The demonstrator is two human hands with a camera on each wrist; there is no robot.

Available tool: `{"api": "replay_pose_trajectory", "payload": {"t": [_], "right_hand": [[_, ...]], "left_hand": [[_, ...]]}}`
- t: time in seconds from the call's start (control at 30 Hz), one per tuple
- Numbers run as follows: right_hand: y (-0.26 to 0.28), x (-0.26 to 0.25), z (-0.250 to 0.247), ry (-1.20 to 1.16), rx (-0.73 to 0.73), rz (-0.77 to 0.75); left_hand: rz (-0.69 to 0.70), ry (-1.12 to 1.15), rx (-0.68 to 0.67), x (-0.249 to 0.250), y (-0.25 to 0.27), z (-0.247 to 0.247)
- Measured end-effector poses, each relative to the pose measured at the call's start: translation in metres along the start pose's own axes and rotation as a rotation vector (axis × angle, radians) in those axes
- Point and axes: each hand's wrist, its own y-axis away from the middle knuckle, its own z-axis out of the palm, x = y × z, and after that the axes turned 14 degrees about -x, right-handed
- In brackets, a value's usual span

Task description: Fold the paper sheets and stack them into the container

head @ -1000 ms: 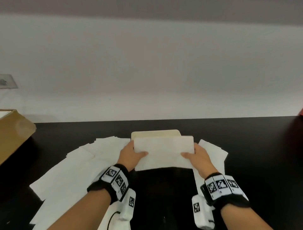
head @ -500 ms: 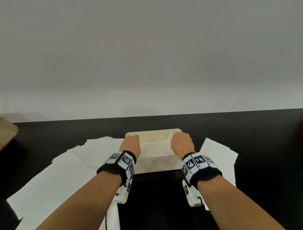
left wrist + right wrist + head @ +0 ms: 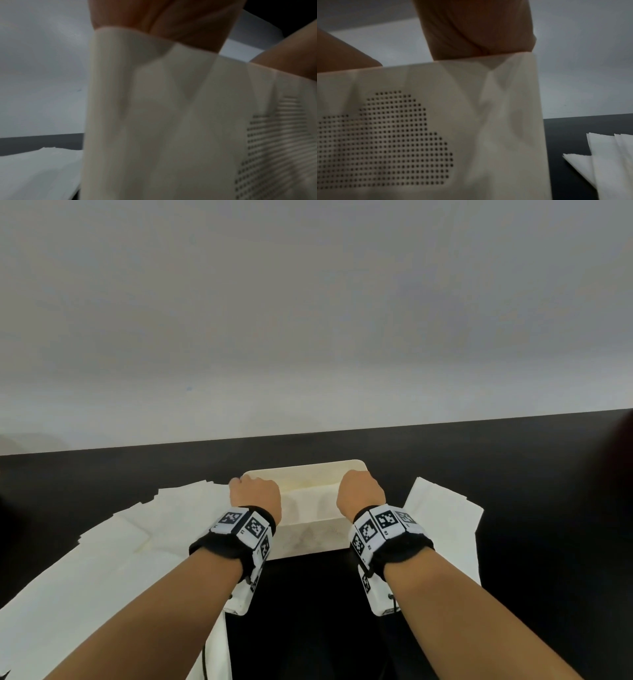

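Both our hands, left hand (image 3: 255, 494) and right hand (image 3: 359, 491), reached inside the container (image 3: 308, 537); each grip hidden, so we could not tell. Careless withdrawal might drag the folded sheet out.

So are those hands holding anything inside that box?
Cannot be told: left hand and right hand reach into the cream perforated plastic container, fingers hidden.

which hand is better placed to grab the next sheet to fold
Probably the left hand. The large spread of paper sheets lies right beside it, left of the container. The right hand has only a smaller pile nearby. Both reach into the container now.
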Motion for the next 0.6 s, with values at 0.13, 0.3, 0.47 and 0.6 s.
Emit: {"api": "replay_pose_trajectory", "payload": {"t": [0.13,0.3,0.47,0.6], "right_hand": [[0.005,-0.005,-0.007,-0.013,-0.070,-0.020],[0.021,0.012,-0.032,-0.149,0.084,-0.062],[0.036,0.092,-0.042,-0.347,0.129,0.165],[0.037,0.158,-0.016,-0.508,0.018,0.508]], "left_hand": [[-0.011,-0.049,-0.014,0.000,-0.001,-0.003],[0.069,0.220,0.256,0.016,0.016,-0.014],[0.476,0.737,0.543,0.063,0.047,-0.038],[0.719,0.925,0.277,0.119,0.071,-0.038]]}}
